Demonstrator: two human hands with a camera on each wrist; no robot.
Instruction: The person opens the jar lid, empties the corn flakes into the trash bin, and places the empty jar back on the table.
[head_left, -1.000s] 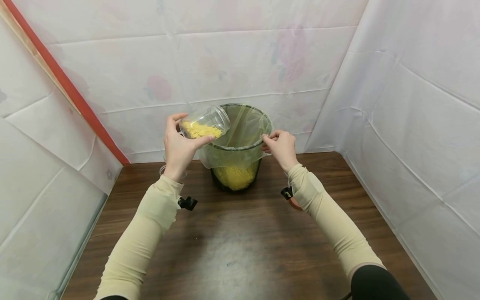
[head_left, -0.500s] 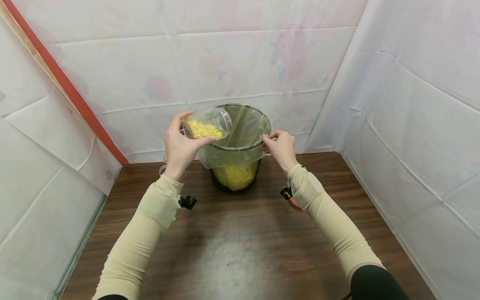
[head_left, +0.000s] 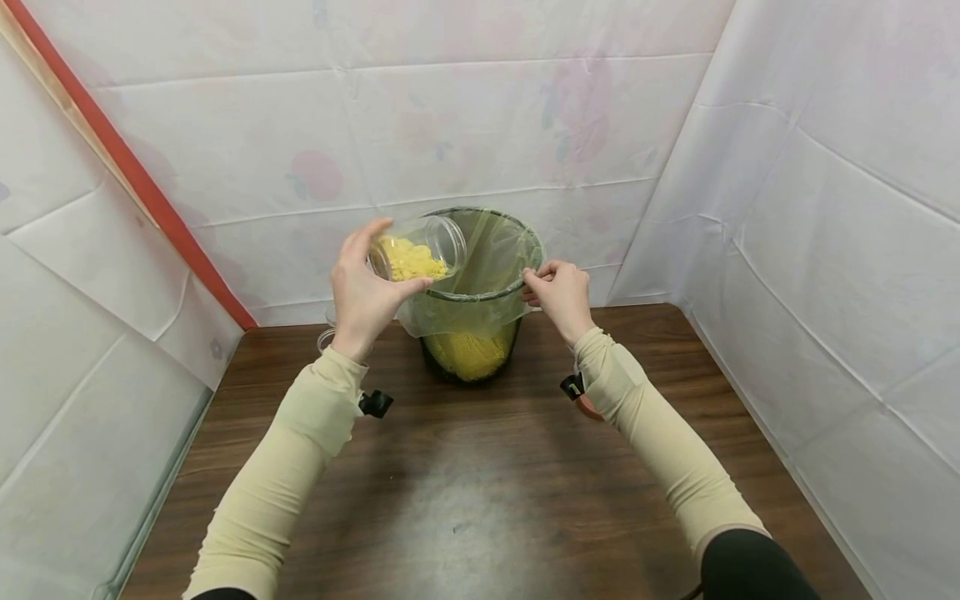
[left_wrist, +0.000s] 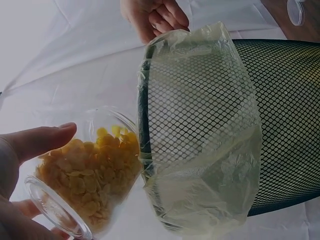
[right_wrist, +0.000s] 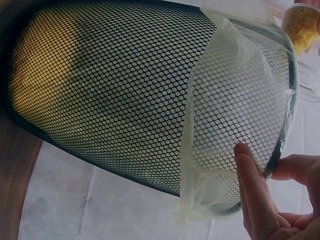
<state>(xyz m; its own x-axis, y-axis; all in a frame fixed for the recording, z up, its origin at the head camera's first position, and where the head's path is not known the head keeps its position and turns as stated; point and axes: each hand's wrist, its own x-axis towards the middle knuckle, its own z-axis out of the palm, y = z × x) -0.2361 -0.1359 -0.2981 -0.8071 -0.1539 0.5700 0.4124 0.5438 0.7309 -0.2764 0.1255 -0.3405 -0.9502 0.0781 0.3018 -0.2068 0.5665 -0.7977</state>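
Observation:
My left hand (head_left: 363, 292) grips a clear jar (head_left: 429, 229) around its base and side, thumb on the near side. The jar lies tipped on its side, its mouth pointing right over the left part of a wire-mesh wastebasket (head_left: 471, 354). Yellow flakes (left_wrist: 87, 180) are heaped inside the jar. A thin, pale yellow-green bin liner (head_left: 457, 315) is folded over the basket's rim. On the right side my right hand (head_left: 564, 298) pinches rim and liner, thumb on one side and fingers (right_wrist: 252, 185) on the other. A yellow mass shows through the mesh at the basket's bottom.
The basket stands at the back of a dark wooden table (head_left: 465, 500). White cloth walls (head_left: 480, 125) rise behind and at both sides. A reddish round object (head_left: 588, 407) shows partly beneath my right wrist. A clear round item (head_left: 326, 338) is partly hidden behind my left wrist.
The jar has tipped further and shifted slightly right over the basket, its flakes shifting inside. My right hand has stayed at the rim.

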